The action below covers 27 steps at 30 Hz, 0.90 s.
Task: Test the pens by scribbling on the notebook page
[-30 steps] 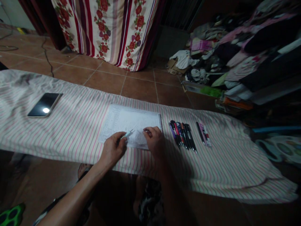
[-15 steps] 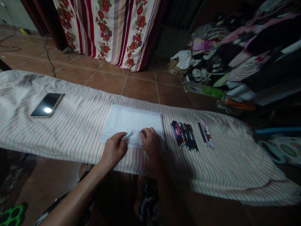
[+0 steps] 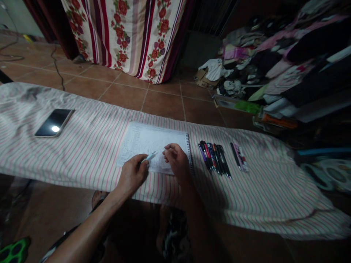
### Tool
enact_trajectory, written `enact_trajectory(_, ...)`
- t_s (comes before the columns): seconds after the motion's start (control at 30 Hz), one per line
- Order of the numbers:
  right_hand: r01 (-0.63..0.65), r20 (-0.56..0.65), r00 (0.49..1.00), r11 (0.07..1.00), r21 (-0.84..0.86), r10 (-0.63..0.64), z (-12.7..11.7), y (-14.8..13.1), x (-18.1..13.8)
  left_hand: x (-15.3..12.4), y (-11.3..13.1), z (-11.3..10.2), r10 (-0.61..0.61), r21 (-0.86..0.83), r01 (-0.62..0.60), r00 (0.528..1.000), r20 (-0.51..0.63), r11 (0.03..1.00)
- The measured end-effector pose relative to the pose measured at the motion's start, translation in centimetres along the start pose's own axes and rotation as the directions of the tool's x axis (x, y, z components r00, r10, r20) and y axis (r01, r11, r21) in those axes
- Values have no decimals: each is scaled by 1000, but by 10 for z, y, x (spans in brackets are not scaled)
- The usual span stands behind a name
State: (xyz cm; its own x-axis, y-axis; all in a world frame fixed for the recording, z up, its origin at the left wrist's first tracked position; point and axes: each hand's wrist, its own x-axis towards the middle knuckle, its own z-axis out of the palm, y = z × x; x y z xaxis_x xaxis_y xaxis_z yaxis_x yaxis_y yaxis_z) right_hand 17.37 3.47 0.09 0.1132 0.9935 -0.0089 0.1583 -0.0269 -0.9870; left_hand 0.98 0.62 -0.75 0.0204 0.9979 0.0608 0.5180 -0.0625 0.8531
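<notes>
My left hand (image 3: 135, 171) is closed around a light blue and white pen (image 3: 149, 157), its thin end pointing up and right over the notebook. My right hand (image 3: 177, 157) hovers over the notebook's right half, apart from the pen. Its fingers are curled in, and any small thing between them is too small or hidden to make out. The spiral notebook (image 3: 153, 137) lies open on striped cloth, with handwriting along its left side. Right of it lies a row of several pens (image 3: 215, 159), mostly dark, some purple, pink and red.
A smaller group of pens (image 3: 239, 157) lies further right. At the left, a phone (image 3: 53, 123) reflects a light. Striped cloth (image 3: 90, 146) covers the long surface. Beyond it are a tiled floor (image 3: 161, 100), a flowered curtain (image 3: 131, 36) and heaped clothes (image 3: 263, 54).
My right hand has lifted slightly and drawn away from the pen tip, its fingers loosening from a tighter pinch. My left hand with the pen stays almost still.
</notes>
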Motion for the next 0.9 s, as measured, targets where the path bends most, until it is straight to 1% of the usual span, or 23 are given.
enact_trajectory(0.1, -40, -3, 999, 991, 129, 40, -1, -4, -1, -1, 0, 1, -10, -8, 10, 1000, 7, 1000)
enact_trajectory(0.2, -63, -8, 998, 962, 266, 67, -1, -8, -3, -1, 0, 1, -21, -9, 21, 1000, 7, 1000)
enact_trajectory(0.27, -73, -3, 997, 943, 324, 78, -1, -11, -4, 0, 0, 2, -20, -8, 20, 1000, 2, 1000)
enact_trajectory(0.33, -91, -9, 995, 934, 346, 100, -2, -13, -5, 0, 0, 2, -16, -8, 16, 1000, 3, 1000)
enact_trajectory(0.43, -147, -22, 986, 914, 379, 168, -2, -14, -6, 0, 2, 2, -11, -11, 11, 1000, 3, 1000)
enact_trajectory(0.57, -205, 23, 975, 860, 467, 220, -1, -13, -7, -1, 3, 3, -12, -7, 12, 1000, 11, 1000)
enact_trajectory(0.73, -244, 7, 962, 852, 463, 272, 2, -13, -8, -2, 3, 6, 8, -22, -7, 1000, 29, 1000)
enact_trajectory(0.9, -292, 28, 949, 844, 449, 314, 4, -14, -9, -3, 4, 6, 19, -27, -18, 999, 41, 999)
